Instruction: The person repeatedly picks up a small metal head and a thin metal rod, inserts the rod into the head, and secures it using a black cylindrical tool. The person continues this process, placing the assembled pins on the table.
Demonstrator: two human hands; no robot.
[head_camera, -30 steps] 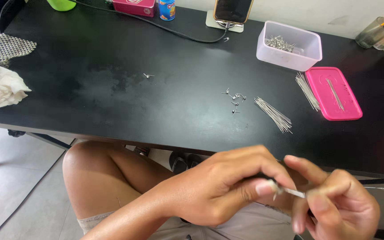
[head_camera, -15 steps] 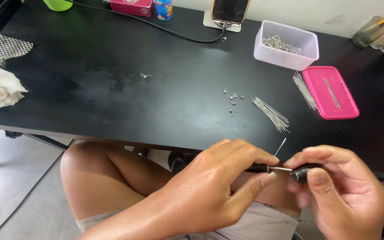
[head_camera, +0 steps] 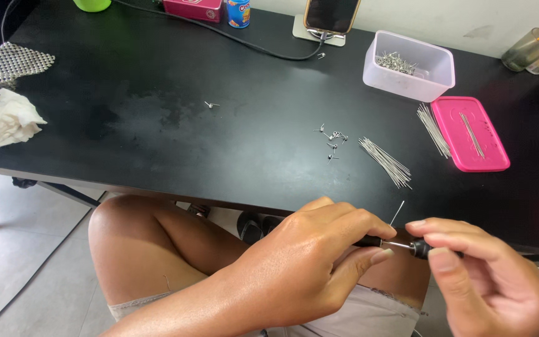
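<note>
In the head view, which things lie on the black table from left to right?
White cloth → small metal bits → loose bundle of metal pins → clear plastic box → pink lid.

A black-handled tool (head_camera: 419,248) is showing between the left hand (head_camera: 307,262) and right hand (head_camera: 494,281). Just beyond them a black table (head_camera: 157,125) is carrying silver pins (head_camera: 385,161). Farther off to the right a pink lid (head_camera: 472,132) is lying, with a translucent white box (head_camera: 408,65) behind it.
</note>
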